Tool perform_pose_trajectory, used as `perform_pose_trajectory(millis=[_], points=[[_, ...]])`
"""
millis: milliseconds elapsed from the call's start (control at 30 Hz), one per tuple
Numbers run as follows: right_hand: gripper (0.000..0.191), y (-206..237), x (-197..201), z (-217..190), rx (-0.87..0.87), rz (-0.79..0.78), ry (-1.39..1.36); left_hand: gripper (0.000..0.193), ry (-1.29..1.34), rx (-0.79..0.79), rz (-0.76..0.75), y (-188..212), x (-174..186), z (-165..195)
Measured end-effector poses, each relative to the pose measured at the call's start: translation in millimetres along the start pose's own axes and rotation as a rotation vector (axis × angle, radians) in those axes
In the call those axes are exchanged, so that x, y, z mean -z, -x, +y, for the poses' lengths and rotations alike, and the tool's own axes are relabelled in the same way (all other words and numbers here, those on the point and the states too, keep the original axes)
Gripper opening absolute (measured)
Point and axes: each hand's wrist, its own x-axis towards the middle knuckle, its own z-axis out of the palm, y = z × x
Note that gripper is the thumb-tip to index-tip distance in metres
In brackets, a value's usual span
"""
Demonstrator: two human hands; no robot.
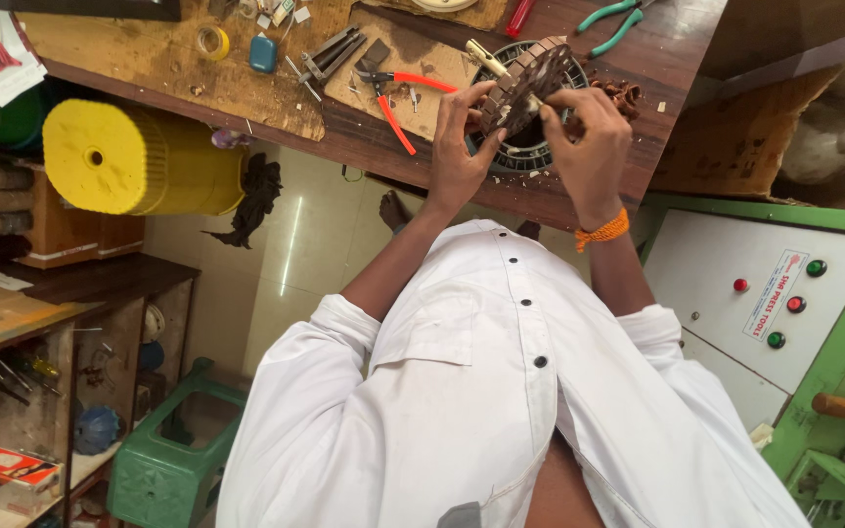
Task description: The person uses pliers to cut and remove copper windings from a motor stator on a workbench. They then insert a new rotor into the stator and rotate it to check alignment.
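nearest: white shirt (pixel 501 391), smooth cotton, dark round buttons down the front. green moulded plastic stool (pixel 163 460) low at the left on the pale glossy tile floor (pixel 295 264). green metal machine cabinet (pixel 833 332) at the right, flat white panel, red and green round buttons.

further out: left hand (pixel 457 156) and right hand (pixel 589 147) both closed around a motor stator core (pixel 525 83), held tilted over the table (pixel 364 132). core: round laminated steel stack, slotted and toothed, dull brown. left fingers curled on its left edge, right fingers pinching its right edge; orange thread band on the right wrist. below and behind the core, a dark round ribbed housing (pixel 525 152) lying on the table, touching or just under the hands. coppery wire scraps (pixel 623 93) just right of it.

further still: orange-handled pliers (pixel 398 93) just left of the left hand, lying on a worn cardboard sheet. green-handled pliers (pixel 608 24) at the far edge. tape roll (pixel 212 41) and small blue block (pixel 263 54) on scuffed board. yellow ribbed plastic spool (pixel 134 156) under the table edge, left.
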Motion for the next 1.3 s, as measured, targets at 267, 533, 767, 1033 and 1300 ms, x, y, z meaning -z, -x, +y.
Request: perform_pose_trajectory(millis=[267,533,767,1033,1300], points=[[0.016,8,6,4,-0.076,-0.004,-0.064,0.07,0.218,-0.001,0.069,4,-8,-6],[0.008,11,-18,10,0.011,0.086,0.077,0.091,0.235,0.047,0.078,1,-2,10],[0.009,14,-33,21,0.064,0.165,0.204,0.087,0.193,0.026,0.1,6,-2,9],[0.009,19,-40,26,0.112,0.159,0.293,0.065,0.131,-0.087,0.134,23,-6,-16],[0.01,24,-42,25,0.059,0.162,0.255,0.05,-0.054,-0.271,0.148,24,-6,-20]])
